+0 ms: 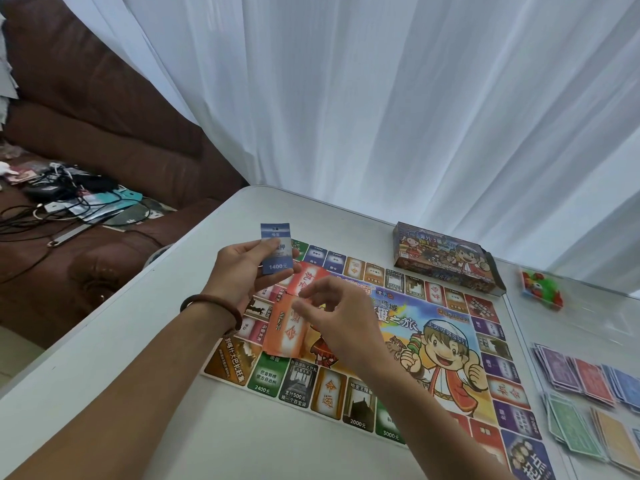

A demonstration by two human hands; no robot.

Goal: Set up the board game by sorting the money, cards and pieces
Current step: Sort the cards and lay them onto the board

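Note:
My left hand (242, 271) holds a blue card (276, 249) marked 1400 upright above the far left corner of the game board (363, 344). My right hand (341, 322) hovers just right of it, fingers loosely curled and blurred, with nothing plainly in them. Two orange cards (289, 322) lie end to end on the board under my hands. Sorted stacks of purple, red and blue cards (585, 375) and green and orange cards (588, 431) lie at the right.
The open game box (446, 259) stands beyond the board. A bag of green and red pieces (542, 289) lies at the far right. A brown sofa (104, 140) with cables and clutter is left of the white table (138, 375). White curtains hang behind.

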